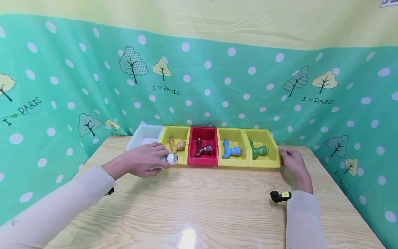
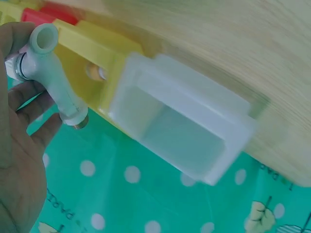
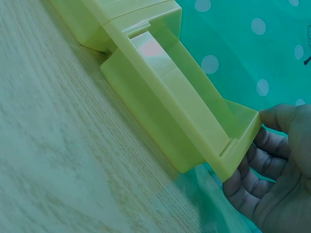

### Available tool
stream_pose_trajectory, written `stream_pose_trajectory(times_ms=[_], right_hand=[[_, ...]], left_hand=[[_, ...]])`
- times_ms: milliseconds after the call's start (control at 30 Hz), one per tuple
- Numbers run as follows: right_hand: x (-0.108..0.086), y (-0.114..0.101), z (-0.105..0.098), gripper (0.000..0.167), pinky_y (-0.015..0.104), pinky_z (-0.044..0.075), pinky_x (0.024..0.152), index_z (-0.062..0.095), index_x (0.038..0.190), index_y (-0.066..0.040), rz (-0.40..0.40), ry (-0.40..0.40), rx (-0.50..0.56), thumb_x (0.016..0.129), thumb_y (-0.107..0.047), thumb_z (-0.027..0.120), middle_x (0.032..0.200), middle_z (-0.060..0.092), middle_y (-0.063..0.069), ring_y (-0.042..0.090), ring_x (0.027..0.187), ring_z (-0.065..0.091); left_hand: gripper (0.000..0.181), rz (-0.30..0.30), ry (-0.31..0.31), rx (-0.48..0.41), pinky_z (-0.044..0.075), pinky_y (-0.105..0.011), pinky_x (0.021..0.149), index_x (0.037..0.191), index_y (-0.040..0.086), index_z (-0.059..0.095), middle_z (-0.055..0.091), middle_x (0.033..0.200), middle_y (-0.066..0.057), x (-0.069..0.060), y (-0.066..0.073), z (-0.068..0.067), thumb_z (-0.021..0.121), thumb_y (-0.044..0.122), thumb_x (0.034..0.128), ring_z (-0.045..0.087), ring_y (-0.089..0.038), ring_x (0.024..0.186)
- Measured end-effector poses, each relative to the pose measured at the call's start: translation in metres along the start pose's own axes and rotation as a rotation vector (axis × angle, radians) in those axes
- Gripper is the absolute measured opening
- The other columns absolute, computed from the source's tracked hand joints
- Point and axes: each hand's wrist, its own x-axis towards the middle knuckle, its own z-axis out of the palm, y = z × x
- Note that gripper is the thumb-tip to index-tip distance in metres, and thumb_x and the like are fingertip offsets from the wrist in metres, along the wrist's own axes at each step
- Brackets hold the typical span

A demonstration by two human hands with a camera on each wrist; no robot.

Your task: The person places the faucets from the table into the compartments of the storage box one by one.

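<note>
My left hand (image 1: 144,160) pinches a white plastic tap (image 2: 57,80) between thumb and fingers, just in front of the row of bins. Its white ribbed knob (image 1: 172,159) shows past the fingers in the head view. Close by stands the white bin (image 2: 182,92), with no tap visible inside in the left wrist view. At the row's other end my right hand (image 1: 293,162) grips the outer side wall of the last yellow bin (image 3: 170,109), thumb at the rim and fingers curled along the side. A green tap (image 1: 258,151) lies in that bin.
Between the end bins, an orange-yellow tap (image 1: 176,145) lies in a yellow bin, a dark brown tap (image 1: 202,148) in the red bin (image 1: 203,162), and a blue tap (image 1: 230,150) in another yellow bin. A dotted green cloth (image 1: 217,76) hangs behind the wooden table (image 1: 199,197).
</note>
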Motion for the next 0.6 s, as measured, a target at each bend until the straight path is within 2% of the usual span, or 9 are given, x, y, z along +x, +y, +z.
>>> stream_pose_trajectory(times_ms=[200,400,600], right_hand=[[-0.001,-0.001,0.000,0.060,0.029,0.057,0.079,0.053,0.132,0.007,0.020,0.006,-0.003,0.110,-0.046,0.037,0.125,0.054,0.020,0.025,0.102,0.057],[-0.002,-0.002,0.001,0.059,0.030,0.056,0.079,0.054,0.130,0.006,0.025,0.010,0.000,0.110,-0.047,0.037,0.124,0.054,0.020,0.025,0.101,0.056],[-0.001,-0.001,0.001,0.057,0.030,0.057,0.077,0.055,0.126,0.006,0.021,0.016,0.003,0.110,-0.046,0.038,0.120,0.055,0.018,0.024,0.098,0.057]], left_hand=[[0.011,-0.042,-0.001,-0.012,0.048,-0.049,0.097,0.103,0.028,0.063,0.058,0.108,-0.002,-0.017,-0.016,0.003,0.067,0.027,0.0932,0.051,-0.024,0.100],[0.013,-0.099,-0.019,0.005,0.048,-0.045,0.087,0.105,0.027,0.066,0.058,0.106,-0.002,-0.035,-0.032,0.004,0.069,0.027,0.0924,0.050,-0.024,0.097],[0.010,-0.123,-0.037,0.011,0.048,-0.043,0.082,0.100,0.026,0.064,0.056,0.101,-0.001,-0.052,-0.046,0.012,0.070,0.025,0.0916,0.048,-0.024,0.093]])
